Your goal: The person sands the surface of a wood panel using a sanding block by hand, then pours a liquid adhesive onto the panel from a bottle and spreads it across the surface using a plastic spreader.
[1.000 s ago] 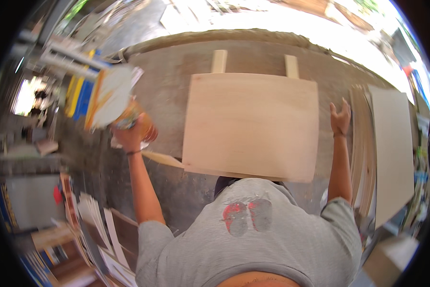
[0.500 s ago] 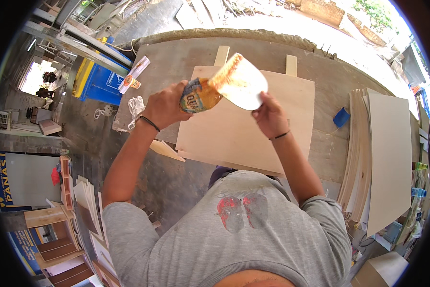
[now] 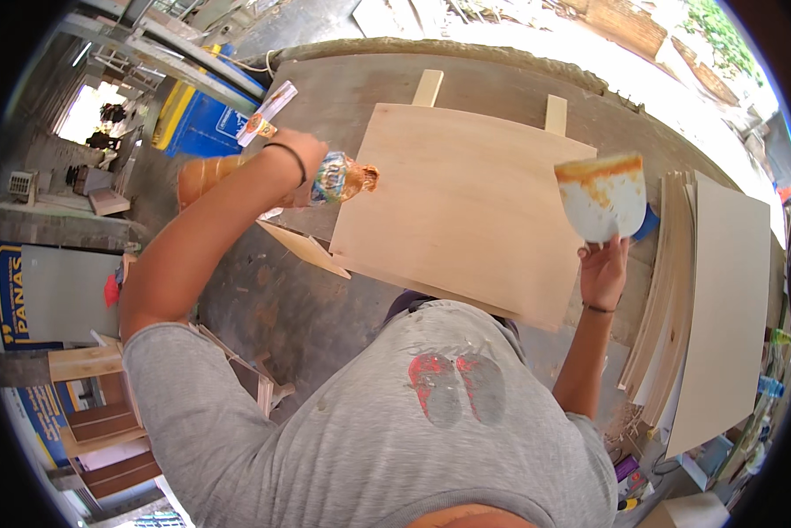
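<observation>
My left hand [image 3: 295, 160] is wrapped round a plastic bottle [image 3: 329, 178] with a label and amber-coloured contents. The bottle lies almost level, its orange-smeared mouth pointing right over the left edge of a plywood sheet [image 3: 466, 207]. Off the sheet's right side, my right hand [image 3: 603, 273] grips a pale, flat spreader [image 3: 601, 201] by its lower edge. Orange, glue-like smears run along the spreader's far edge. Beneath both hands' level, the plywood sheet lies flat with a bare, light surface.
Two wood strips [image 3: 427, 88] poke out past the sheet's far edge. Stacked panels [image 3: 721, 299] stand at right. A blue and yellow bin [image 3: 203, 119] is at the far left, and a thin wood piece [image 3: 303, 248] juts out near the sheet's left corner.
My hands have moved apart. The bottle went left and turned from against the spreader to nearly level, mouth rightward; the spreader swung right, away from over the sheet.
</observation>
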